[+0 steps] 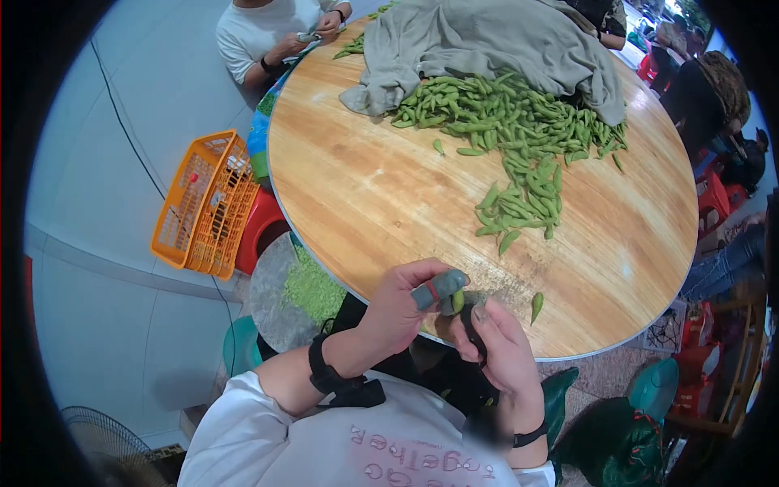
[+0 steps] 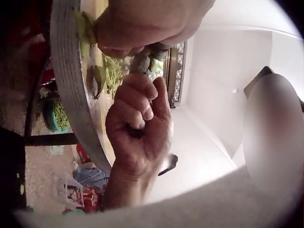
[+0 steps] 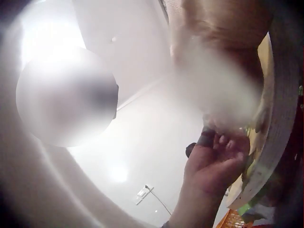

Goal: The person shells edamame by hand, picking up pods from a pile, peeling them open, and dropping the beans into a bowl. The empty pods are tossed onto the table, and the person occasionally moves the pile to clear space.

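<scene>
Over the table's near edge, my left hand (image 1: pixel 396 307) pinches a green soybean pod (image 1: pixel 458 299). A grey cover with a red band (image 1: pixel 432 290) is on its thumb or finger. Close beside it, my right hand (image 1: pixel 510 334) has its fingers curled round a slim black tool (image 1: pixel 471 331); its working end is hidden, so I cannot tell its kind. The left wrist view shows the right hand (image 2: pixel 137 123) with curled fingers. In the right wrist view the left hand (image 3: pixel 216 161) wears a dark cover. A single pod (image 1: pixel 537 307) lies right of my hands.
A pile of pods (image 1: pixel 519 122) lies on the round wooden table (image 1: pixel 349 178), partly under a grey cloth (image 1: pixel 479 40). Shelled beans (image 1: pixel 312 284) are on a round surface lower left, near an orange basket (image 1: pixel 207 207). Another person (image 1: pixel 272 36) sits across at upper left.
</scene>
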`<state>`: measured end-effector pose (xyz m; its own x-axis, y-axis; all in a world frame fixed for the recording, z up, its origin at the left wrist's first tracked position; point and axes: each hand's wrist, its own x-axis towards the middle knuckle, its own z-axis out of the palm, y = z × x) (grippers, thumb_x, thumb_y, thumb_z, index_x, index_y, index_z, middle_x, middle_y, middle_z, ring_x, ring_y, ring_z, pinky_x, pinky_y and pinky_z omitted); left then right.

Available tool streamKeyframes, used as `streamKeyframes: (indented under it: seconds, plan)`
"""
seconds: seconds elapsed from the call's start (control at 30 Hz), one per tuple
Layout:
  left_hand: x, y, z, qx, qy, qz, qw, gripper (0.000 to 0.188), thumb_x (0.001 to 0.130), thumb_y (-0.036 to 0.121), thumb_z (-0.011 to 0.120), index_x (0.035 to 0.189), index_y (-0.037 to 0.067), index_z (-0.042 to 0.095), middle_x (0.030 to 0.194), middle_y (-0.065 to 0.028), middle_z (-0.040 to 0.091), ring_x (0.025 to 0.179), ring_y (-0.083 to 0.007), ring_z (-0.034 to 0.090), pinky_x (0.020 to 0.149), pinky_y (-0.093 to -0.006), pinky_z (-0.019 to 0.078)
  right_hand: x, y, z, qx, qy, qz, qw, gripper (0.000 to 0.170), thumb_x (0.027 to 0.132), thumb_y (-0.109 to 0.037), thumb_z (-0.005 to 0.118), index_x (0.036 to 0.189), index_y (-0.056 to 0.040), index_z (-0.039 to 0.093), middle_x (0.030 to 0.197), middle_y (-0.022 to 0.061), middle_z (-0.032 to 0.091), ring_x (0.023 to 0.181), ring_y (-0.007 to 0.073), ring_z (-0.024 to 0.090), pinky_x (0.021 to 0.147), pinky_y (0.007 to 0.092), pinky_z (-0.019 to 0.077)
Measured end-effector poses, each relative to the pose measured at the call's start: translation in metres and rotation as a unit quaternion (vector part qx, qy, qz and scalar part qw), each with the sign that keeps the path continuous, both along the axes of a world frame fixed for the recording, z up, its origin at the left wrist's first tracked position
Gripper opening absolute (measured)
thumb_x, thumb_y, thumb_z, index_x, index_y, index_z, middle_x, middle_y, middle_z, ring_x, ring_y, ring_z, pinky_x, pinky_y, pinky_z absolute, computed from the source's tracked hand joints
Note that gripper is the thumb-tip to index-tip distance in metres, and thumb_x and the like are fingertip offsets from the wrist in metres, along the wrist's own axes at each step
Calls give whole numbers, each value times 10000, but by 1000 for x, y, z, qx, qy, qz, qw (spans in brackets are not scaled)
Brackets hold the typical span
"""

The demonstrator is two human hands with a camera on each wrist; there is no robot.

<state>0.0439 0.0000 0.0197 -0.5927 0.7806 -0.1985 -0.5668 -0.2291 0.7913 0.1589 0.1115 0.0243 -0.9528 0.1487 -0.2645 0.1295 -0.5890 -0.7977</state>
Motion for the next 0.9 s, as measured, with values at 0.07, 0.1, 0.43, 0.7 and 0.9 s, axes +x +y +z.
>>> streamKeyframes:
  seconds: [0.07, 0.1, 0.43, 0.7, 0.9]
  plan:
    - [2, 1, -1, -16, 10, 8, 1000, 112, 822, 51, 587, 927, 17, 606, 861, -22, 583, 790, -81, 537, 685, -203, 423, 3, 4, 0, -39, 9, 12, 999, 227, 955, -197, 357, 924, -27, 505, 662, -18, 449, 535, 38, 354, 471, 172, 279]
    - [2, 1, -3, -32, 32, 7, 999, 103, 830, 54, 578, 922, 16, 605, 847, -16, 581, 772, -74, 530, 677, -203, 417, 4, 6, 0, -75, 16, 21, 997, 241, 958, -204, 342, 930, -27, 503, 672, -12, 454, 536, 40, 357, 464, 172, 275]
    - [8, 5, -2, -16, 128, -59, 990, 146, 880, 177, 539, 874, 32, 549, 790, 8, 547, 739, -58, 497, 650, -215, 394, 2, 3, 2, 36, -23, -3, 999, 151, 943, -130, 394, 957, -29, 505, 637, 2, 466, 477, 35, 334, 430, 163, 264]
    - [-3, -6, 4, -17, 120, -127, 984, 112, 876, 112, 538, 902, 3, 545, 801, -31, 571, 734, -94, 557, 653, -232, 453, -2, -12, -2, 142, -51, -94, 984, 165, 930, -162, 451, 904, -38, 558, 581, -33, 455, 452, 18, 344, 398, 161, 249]
    - [-30, -14, 12, -33, 185, -151, 971, 182, 829, -41, 505, 1002, -16, 554, 771, -56, 593, 707, -118, 603, 617, -227, 496, -16, -8, 2, 70, -54, -102, 991, 167, 908, -185, 501, 893, -29, 558, 573, -47, 467, 483, 9, 381, 423, 158, 270]
